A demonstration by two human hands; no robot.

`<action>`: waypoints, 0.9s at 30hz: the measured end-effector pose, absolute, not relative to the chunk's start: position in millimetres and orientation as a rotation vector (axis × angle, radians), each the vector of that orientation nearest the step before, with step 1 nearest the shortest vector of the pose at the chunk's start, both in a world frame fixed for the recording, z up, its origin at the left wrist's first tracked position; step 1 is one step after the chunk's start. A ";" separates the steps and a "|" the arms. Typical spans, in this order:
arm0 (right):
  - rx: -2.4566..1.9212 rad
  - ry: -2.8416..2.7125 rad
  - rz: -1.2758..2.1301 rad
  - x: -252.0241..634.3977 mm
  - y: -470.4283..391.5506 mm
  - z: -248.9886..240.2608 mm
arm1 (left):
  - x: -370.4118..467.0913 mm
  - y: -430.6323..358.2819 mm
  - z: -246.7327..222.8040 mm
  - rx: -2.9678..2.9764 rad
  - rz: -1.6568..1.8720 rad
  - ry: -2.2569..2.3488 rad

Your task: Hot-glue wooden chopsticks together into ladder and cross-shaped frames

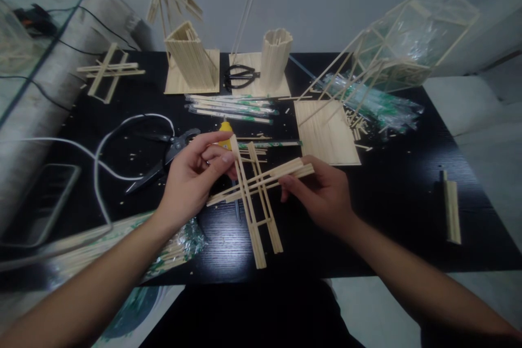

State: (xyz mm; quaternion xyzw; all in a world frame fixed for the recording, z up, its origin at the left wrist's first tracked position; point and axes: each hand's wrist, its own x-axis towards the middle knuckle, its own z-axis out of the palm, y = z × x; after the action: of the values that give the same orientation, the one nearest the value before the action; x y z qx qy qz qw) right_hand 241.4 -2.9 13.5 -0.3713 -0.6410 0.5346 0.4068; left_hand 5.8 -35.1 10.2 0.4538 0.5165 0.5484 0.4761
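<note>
Between my two hands hangs a crossed lattice of wooden sticks [258, 224], held above the black table. My left hand [199, 166] pinches the upper end of one long strip between thumb and fingers. My right hand [320, 187] grips the right ends of the crossing strips, thumb on top. Just behind the left fingertips a yellow bottle [225, 131] with a narrow tip is partly hidden. Black scissors [157, 166] lie left of my left hand. Loose sticks [256, 153] and a paper-wrapped stick pair [281, 144] rest behind the lattice.
Stick towers on wooden bases [191, 60] [276, 60] stand at the back, with black-handled snips [241, 76] between. A flat stick panel [328, 136] lies right. Another lattice [110, 72] lies back left. A white cable [97, 163] loops near a bag of sticks [118, 234]. A stick frame [411, 38] stands back right.
</note>
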 end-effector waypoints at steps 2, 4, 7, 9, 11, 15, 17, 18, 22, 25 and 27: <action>-0.936 -1.612 1.361 241.3 -2.6 14.9 | 6.0 -35.4 10.7 1.123 1.325 1.269; -0.932 -1.593 1.379 241.1 -1.4 15.6 | 6.8 -35.9 11.3 1.138 1.317 1.256; -0.905 -1.494 1.422 240.7 1.8 13.7 | 7.9 -37.2 11.4 1.156 1.332 1.231; -0.896 -1.401 1.466 240.7 4.6 10.9 | 7.9 -38.7 11.2 1.179 1.338 1.246; -0.897 -1.315 1.513 241.0 7.4 7.4 | 7.2 -40.5 11.3 1.228 1.315 1.286; -0.870 -1.179 1.596 242.1 12.1 -0.3 | 5.0 -43.2 12.6 1.424 1.235 1.395; -0.856 -1.152 1.617 242.3 13.9 -3.8 | 4.4 -43.2 13.4 1.518 1.227 1.423; -0.852 -1.148 1.624 242.3 14.7 -5.3 | 4.2 -42.9 13.7 1.545 1.228 1.424; -0.815 -1.142 1.646 241.9 16.8 -7.9 | 3.3 -41.4 13.6 1.558 1.226 1.398; -0.795 -1.140 1.660 241.8 17.4 -7.3 | 2.5 -41.2 12.8 1.558 1.240 1.370; -0.810 -1.126 1.672 242.2 17.8 -6.9 | 2.4 -41.3 12.9 1.562 1.255 1.356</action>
State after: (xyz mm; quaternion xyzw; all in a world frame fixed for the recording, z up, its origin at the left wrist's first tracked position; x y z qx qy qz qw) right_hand 242.2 17.8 -6.9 -0.3299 -0.4588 0.6809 0.4659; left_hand 2.4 -41.3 12.9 0.6040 0.5244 0.4853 0.3530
